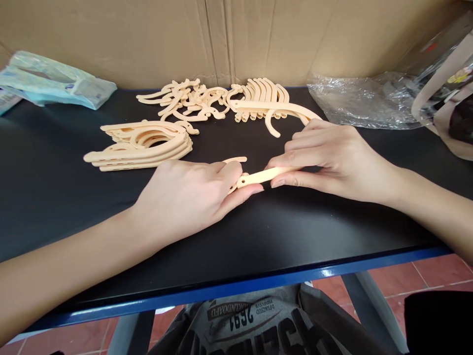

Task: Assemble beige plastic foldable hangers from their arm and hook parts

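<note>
My left hand (192, 192) is closed, thumb and forefinger pinching a cream plastic hanger hook (238, 159), whose curved tip pokes out behind the fingers. My right hand (328, 158) is closed on a cream hanger arm (262, 176). The arm's holed end meets the hook piece at my left fingertips; whether they are joined I cannot tell. Just beyond my right hand, another long hanger arm (273, 105) with a curved hook (272, 124) reaches behind the knuckles. A stack of folding hangers (144, 150) lies beyond my left hand.
At the back of the black table (258, 236) are a heap of loose hanger pieces (185, 101) and a row of hanger arms (268, 91). Clear plastic wrap (362, 98) lies back right, a light blue packet (55, 81) back left. Cardboard (148, 39) walls the rear.
</note>
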Demonstrator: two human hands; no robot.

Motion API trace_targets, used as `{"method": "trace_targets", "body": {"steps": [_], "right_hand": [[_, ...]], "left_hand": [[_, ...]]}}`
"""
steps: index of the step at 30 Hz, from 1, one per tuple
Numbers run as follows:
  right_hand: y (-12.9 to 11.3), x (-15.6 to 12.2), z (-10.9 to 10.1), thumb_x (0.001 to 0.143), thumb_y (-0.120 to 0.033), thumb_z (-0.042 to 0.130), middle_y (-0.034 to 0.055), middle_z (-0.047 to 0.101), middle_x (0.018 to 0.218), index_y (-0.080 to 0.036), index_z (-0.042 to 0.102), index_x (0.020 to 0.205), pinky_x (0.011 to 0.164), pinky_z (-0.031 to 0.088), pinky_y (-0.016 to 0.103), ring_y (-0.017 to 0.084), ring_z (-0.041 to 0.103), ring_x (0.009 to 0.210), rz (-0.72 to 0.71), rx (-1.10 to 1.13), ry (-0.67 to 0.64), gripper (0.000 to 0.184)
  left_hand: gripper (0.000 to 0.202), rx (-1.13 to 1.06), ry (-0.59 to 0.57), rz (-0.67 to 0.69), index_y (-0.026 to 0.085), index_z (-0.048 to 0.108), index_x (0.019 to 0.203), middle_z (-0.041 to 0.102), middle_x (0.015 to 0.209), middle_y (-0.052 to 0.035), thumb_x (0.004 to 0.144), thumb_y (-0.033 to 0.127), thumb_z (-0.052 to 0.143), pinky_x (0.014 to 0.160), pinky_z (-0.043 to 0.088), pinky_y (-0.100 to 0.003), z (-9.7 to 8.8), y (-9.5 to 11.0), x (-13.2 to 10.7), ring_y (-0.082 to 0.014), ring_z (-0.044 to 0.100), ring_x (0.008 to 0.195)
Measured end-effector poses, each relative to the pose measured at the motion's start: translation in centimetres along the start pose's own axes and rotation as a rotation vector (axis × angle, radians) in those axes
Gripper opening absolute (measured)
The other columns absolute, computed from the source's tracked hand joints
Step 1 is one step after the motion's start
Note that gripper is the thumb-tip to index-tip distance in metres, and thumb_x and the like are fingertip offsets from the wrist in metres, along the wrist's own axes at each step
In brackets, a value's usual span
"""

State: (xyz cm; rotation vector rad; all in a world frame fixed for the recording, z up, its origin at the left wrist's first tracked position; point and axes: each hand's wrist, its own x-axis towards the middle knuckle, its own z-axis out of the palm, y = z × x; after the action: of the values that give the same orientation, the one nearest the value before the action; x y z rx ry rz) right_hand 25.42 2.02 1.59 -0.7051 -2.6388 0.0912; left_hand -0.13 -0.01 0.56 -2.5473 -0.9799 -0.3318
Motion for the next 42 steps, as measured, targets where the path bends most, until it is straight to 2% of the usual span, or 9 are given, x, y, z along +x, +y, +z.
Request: {"method": "trace_targets", "body": {"steps": [11, 15, 18, 23, 28, 31, 33, 37, 42], "right_hand": [[0.0, 0.1, -0.1, 0.103, -0.041, 0.053, -0.0012, 0.070, 0.078, -0.021, 0.074, 0.102, 0.077, 0.042, 0.034, 0.014, 0.058, 0.070, 0.002, 0.004, -0.035, 0.028], [0.5, 0.2, -0.3, 0.102, -0.057, 0.048, -0.0006, 0.069, 0.076, -0.022, 0.073, 0.092, 0.081, 0.041, 0.038, 0.017, 0.058, 0.071, 0.043, -0.067, -0.078, 0.044], [1.3, 0.2, -0.7, 0.091, -0.077, 0.048, 0.0004, 0.071, 0.079, -0.024, 0.073, 0.091, 0.090, 0.039, 0.044, 0.021, 0.062, 0.082, 0.057, -0.156, -0.039, 0.059], [2.7, 0.2, -0.9, 0.086, -0.081, 0.049, 0.0004, 0.073, 0.085, -0.024, 0.073, 0.093, 0.098, 0.037, 0.046, 0.022, 0.061, 0.088, 0.045, -0.146, -0.052, 0.062], [4.2, -0.1, -0.7, 0.083, -0.086, 0.046, 0.0028, 0.073, 0.089, -0.026, 0.074, 0.095, 0.099, 0.037, 0.047, 0.025, 0.061, 0.101, 0.060, -0.170, -0.013, 0.068], [4.8, -0.3, -0.7, 0.082, -0.086, 0.048, 0.0037, 0.073, 0.090, -0.025, 0.073, 0.096, 0.095, 0.040, 0.046, 0.026, 0.061, 0.102, 0.066, -0.180, -0.027, 0.068], [4.9, -0.3, -0.8, 0.083, -0.085, 0.048, 0.0051, 0.072, 0.094, -0.024, 0.073, 0.098, 0.091, 0.041, 0.045, 0.026, 0.061, 0.101, 0.072, -0.173, -0.048, 0.067], [4.6, -0.2, -0.9, 0.084, -0.081, 0.051, 0.0066, 0.070, 0.097, -0.023, 0.069, 0.093, 0.087, 0.041, 0.043, 0.026, 0.059, 0.097, 0.051, -0.164, -0.056, 0.061], [4.5, -0.2, -0.8, 0.085, -0.082, 0.044, 0.0043, 0.067, 0.087, -0.022, 0.067, 0.086, 0.080, 0.039, 0.038, 0.023, 0.056, 0.091, 0.004, -0.172, -0.054, 0.064]], "left_hand": [[0.062, 0.031, 0.019, 0.009, 0.021, 0.056, 0.061, 0.055, 0.047, -0.0007, 0.108, 0.052, 0.029, 0.043, 0.020, -0.030, -0.2, -0.1, 0.0, -0.0173, 0.053, 0.042], [0.061, 0.052, 0.133, 0.095, 0.020, 0.050, 0.055, 0.051, 0.045, 0.0011, 0.106, 0.052, 0.037, 0.043, 0.021, -0.028, -0.7, -0.4, 0.2, -0.0144, 0.050, 0.041], [0.060, 0.017, 0.181, 0.167, 0.020, 0.047, 0.053, 0.050, 0.044, 0.0028, 0.103, 0.054, 0.044, 0.042, 0.021, -0.026, -0.7, -0.5, 0.2, -0.0118, 0.046, 0.040], [0.054, -0.039, 0.253, 0.163, 0.020, 0.048, 0.056, 0.048, 0.047, 0.0025, 0.102, 0.049, 0.049, 0.043, 0.016, -0.028, -0.1, -0.4, -0.2, -0.0118, 0.047, 0.043], [0.058, -0.048, 0.054, 0.075, 0.020, 0.054, 0.060, 0.049, 0.047, 0.0005, 0.105, 0.052, 0.036, 0.044, 0.017, -0.029, -0.7, -0.3, 0.1, -0.0140, 0.054, 0.046], [0.055, -0.024, 0.006, 0.064, 0.021, 0.056, 0.062, 0.054, 0.050, -0.0005, 0.104, 0.049, 0.036, 0.044, 0.020, -0.029, -0.8, -0.4, 0.3, -0.0153, 0.059, 0.050], [0.050, -0.022, 0.038, 0.091, 0.021, 0.056, 0.063, 0.054, 0.050, 0.0004, 0.103, 0.047, 0.040, 0.044, 0.020, -0.030, -0.4, -0.5, 0.2, -0.0155, 0.059, 0.051], [0.032, -0.045, 0.219, 0.240, 0.021, 0.058, 0.073, 0.060, 0.060, 0.0003, 0.097, 0.034, 0.041, 0.047, 0.026, -0.032, 0.3, -0.9, -0.1, -0.0165, 0.058, 0.057], [0.021, -0.045, 0.263, 0.348, 0.021, 0.057, 0.081, 0.069, 0.085, -0.0042, 0.087, 0.016, 0.038, 0.060, 0.044, -0.034, 0.1, -0.9, 0.1, -0.0227, 0.065, 0.081]]}}
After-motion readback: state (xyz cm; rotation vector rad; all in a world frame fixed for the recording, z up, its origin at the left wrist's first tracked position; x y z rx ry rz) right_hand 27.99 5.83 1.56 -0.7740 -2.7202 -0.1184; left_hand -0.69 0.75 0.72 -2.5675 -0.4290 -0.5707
